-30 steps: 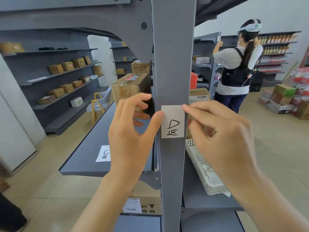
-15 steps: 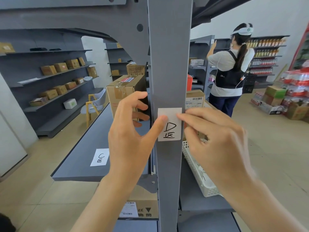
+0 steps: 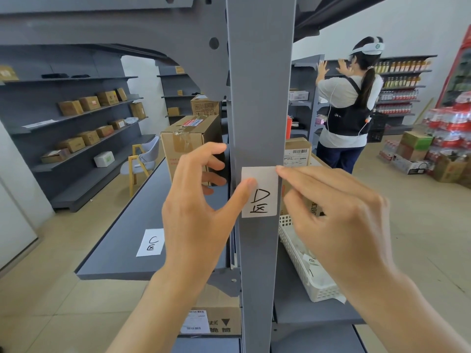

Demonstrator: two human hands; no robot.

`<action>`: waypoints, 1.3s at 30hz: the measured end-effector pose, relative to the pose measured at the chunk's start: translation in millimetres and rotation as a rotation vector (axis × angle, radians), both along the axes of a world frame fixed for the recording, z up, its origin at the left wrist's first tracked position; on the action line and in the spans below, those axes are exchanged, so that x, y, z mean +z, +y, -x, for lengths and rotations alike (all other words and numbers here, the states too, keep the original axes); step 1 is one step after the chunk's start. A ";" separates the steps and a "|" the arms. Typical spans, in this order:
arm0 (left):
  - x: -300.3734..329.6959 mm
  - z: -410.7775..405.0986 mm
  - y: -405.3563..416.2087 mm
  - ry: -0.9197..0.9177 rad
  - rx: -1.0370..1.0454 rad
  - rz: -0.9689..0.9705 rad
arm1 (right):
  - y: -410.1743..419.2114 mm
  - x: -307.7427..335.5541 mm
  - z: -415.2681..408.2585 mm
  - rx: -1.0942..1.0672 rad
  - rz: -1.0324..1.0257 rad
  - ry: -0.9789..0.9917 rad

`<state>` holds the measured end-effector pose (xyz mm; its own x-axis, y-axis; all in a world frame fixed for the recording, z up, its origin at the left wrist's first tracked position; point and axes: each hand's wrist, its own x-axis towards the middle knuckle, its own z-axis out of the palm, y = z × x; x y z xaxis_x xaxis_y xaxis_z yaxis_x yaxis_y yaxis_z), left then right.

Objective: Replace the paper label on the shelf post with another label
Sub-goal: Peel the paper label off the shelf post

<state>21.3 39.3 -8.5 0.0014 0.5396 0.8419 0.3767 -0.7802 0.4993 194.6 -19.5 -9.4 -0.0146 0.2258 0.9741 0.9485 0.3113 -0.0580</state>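
Observation:
A white paper label marked "D" point(image 3: 262, 200) sits flat on the grey shelf post point(image 3: 258, 98) at chest height. My left hand point(image 3: 196, 212) has its fingers spread and its thumb tip pressed on the label's left edge. My right hand point(image 3: 334, 215) reaches in from the right, its index fingertip touching the label's top right corner. A second white label marked "C" point(image 3: 151, 242) lies flat on the grey shelf board point(image 3: 122, 245) to the left of the post.
A white perforated basket point(image 3: 303, 266) with paper slips sits on the shelf right of the post. Cardboard boxes point(image 3: 186, 146) stand behind my left hand. Another person point(image 3: 346, 108) works at a far shelf. Wall shelves with boxes run along the left.
The view has drifted, so the post sits slightly left and lower. My left thumb slid further onto the label's left edge. My right fingertip stays at the top right corner.

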 end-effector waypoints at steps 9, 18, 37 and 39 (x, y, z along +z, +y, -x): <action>-0.6 0.2 1.4 -0.003 -0.002 -0.002 | 0.2 2.0 2.8 -0.003 0.005 -0.015; -0.7 -1.7 0.6 -0.018 -0.009 0.009 | 2.2 4.3 1.1 0.023 -0.021 -0.003; 4.7 -2.1 -5.5 -0.012 -0.012 0.009 | -4.6 1.8 5.3 0.012 0.046 0.089; 4.5 -2.3 -5.4 -0.009 -0.007 0.009 | -3.7 3.6 3.0 -0.024 0.005 0.071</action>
